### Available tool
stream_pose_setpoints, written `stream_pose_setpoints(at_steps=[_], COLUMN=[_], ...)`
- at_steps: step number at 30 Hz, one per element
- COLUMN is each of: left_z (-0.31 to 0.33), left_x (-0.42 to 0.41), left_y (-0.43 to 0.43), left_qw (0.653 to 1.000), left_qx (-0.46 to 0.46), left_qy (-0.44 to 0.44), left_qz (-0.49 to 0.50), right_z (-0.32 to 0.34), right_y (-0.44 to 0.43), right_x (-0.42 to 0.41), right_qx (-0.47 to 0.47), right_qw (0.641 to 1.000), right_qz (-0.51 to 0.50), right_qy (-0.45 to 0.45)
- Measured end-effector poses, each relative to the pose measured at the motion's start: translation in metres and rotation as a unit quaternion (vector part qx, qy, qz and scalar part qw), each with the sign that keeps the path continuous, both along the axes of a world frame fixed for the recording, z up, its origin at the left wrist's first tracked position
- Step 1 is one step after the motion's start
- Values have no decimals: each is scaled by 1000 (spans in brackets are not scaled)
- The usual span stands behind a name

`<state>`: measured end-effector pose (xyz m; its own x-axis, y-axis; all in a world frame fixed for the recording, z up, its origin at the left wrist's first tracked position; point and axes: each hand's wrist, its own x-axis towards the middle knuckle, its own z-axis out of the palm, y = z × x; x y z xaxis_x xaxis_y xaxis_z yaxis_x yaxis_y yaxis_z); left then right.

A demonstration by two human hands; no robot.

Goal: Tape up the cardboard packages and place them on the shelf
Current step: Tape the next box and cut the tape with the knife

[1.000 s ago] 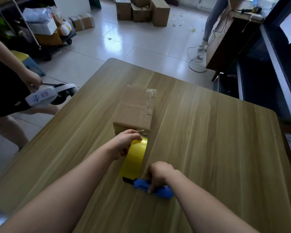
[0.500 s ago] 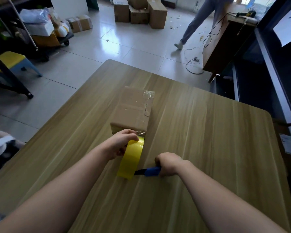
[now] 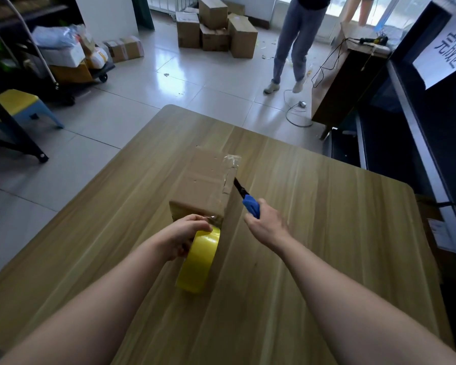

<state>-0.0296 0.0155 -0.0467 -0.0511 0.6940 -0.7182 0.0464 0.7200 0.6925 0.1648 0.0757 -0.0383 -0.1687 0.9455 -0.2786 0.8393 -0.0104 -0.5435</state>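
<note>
Wood-grain desk (image 3: pixel 327 233), light brown w/ rounded far corners, carried two things. A cardboard box (image 3: pixel 204 184) lay flat approx mid-desk, long side running away from the viewer, clear tape along its right edge. A yellow tape roll (image 3: pixel 199 262) stood on edge just in front of the box, touching its near end. Rest of the desk around the box was bare wood. Beyond the box, desk's far edge met tiled floor (image 3: pixel 132 106).

Pale glossy floor tiles (image 3: pixel 132 111) reflecting daylight, wooden table (image 3: pixel 327 233) filling the foreground, stacked cardboard boxes (image 3: pixel 213 30) sitting by the far wall, loaded cart (image 3: pixel 71 59) standing left, yellow stool (image 3: pixel 19 104), dark shelving (image 3: pixel 419 106) lining the right, a person (image 3: pixel 292 40) standing beyond.
</note>
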Motion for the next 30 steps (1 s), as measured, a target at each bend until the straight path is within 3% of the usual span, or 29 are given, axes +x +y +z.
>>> stream_pose_setpoints(at_steps=[3,9,12,17,30], left_z=[-3,-6,-5,-9,-12], left_x=[0,-6,-6,-4,-4], left_y=[-2,-9,-10,-8,-8], left_qw=[1000,999,998,999,999], left_qx=[-5,3,6,-2,-17], left_qy=[-12,-49,-58,-39,-25], left_qz=[9,-6,7,33,30], right_z=[1,-14,-12,8,8], right_y=[7,8,5,-6,-22], right_x=[-29,-52,-42,-29,-28], right_qx=[-52,-40,0,52,43], right_qw=[995,996,997,968,949], right_qz=[1,35,75,147,161], right_qy=[88,67,-22,-198,-269])
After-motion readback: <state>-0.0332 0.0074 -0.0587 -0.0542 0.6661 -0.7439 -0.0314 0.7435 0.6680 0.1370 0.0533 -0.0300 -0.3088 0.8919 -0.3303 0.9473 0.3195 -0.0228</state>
